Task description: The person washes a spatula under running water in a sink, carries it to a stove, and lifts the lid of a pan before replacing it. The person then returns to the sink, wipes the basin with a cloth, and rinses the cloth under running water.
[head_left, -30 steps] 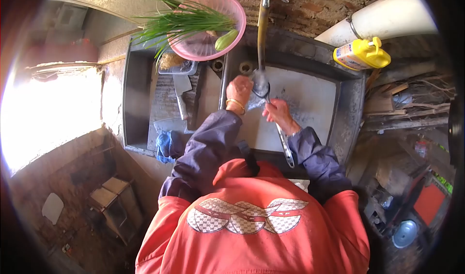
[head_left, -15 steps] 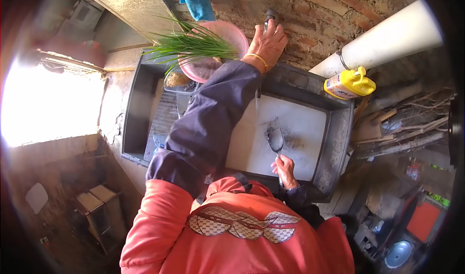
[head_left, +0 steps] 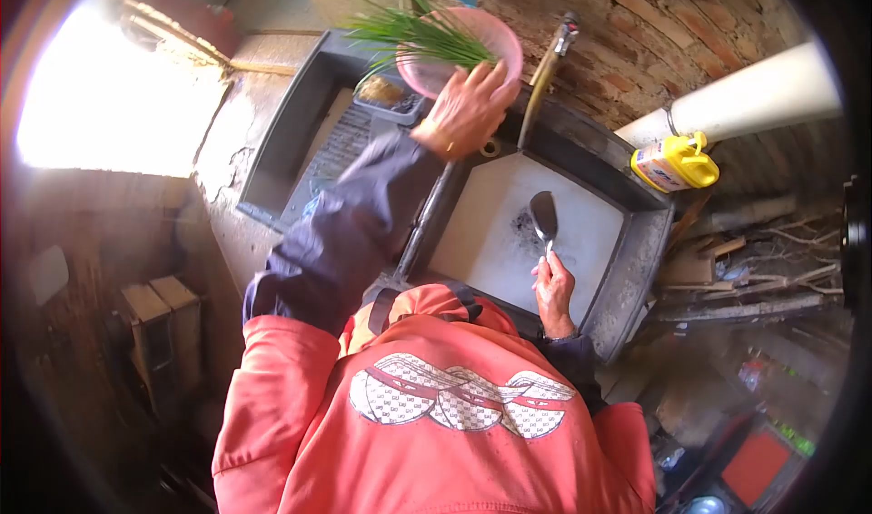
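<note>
Over the sink (head_left: 480, 228), right hand (head_left: 554, 289) clasps a spoon (head_left: 543, 212)

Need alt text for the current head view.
A person's right hand holds a spoon-like utensil over a sink basin; the left hand overlaps a pink basket holding green stalks (contact unclear). A yellow bottle is by the sink's right corner.

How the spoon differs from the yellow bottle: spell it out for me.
The spoon is gripped in the right hand, while neither hand holds the yellow bottle. The spoon looks dark; the yellow bottle is bright. The spoon is over the floor of the sink, whereas the yellow bottle is at the sink's far right edge. Both are apart from the left hand.
</note>
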A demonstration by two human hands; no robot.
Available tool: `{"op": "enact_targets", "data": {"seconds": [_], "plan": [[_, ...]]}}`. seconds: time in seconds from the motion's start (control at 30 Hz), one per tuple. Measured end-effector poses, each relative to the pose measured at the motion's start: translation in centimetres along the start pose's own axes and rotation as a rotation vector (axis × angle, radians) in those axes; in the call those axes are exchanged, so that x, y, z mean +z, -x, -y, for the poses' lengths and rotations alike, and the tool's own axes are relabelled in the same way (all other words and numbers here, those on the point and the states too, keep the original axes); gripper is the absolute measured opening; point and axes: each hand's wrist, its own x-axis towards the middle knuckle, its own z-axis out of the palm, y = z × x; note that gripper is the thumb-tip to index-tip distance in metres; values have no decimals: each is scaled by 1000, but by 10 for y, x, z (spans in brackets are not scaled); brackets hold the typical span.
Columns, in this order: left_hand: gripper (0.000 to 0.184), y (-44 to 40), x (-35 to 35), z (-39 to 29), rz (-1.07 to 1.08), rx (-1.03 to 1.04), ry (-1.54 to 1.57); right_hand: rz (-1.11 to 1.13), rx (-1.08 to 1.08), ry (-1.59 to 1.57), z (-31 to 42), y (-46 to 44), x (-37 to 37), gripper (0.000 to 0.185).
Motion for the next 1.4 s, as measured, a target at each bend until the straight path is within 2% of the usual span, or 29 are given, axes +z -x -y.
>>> {"op": "enact_targets", "data": {"seconds": [0.07,0.13,0.17,0.2,0.23,0.37,0.5,0.63,0.77,0.83,0.97,1.03,1.23,1.4], "plan": [[52,68,-22,-13,36,-165,88,138,-124,351,-29,-2,10,20],[48,147,-43,-19,13,-306,38,152,-155,156,-62,8,31,20],[44,191,-52,-23,-10,-439,46,206,5,47,-27,17,33,18],[40,233,-60,-25,-55,-551,53,192,15,-52,-13,23,40,18],[35,275,-59,-30,-110,-656,12,218,-92,21,-15,20,40,19],[25,422,-104,-69,-149,-1156,-197,274,-127,-3,31,14,61,22],[22,487,-113,-101,-205,-1450,-227,322,-246,30,87,11,84,22],[20,491,-126,-107,-283,-1416,-258,429,-424,34,142,25,121,22],[19,525,-142,-126,-191,-1376,-260,556,-514,-25,174,80,169,19],[21,561,-153,-141,-101,-1454,-249,642,-526,7,188,114,191,16],[22,646,-187,-176,-94,-1657,-282,757,-670,58,208,168,242,23],[22,688,-196,-198,-117,-1773,-289,818,-648,37,215,193,264,25],[21,789,-236,-262,-108,-2019,-246,878,-671,147,213,236,321,23],[21,844,-256,-294,-207,-2157,-220,836,-777,362,217,267,356,18]]}}
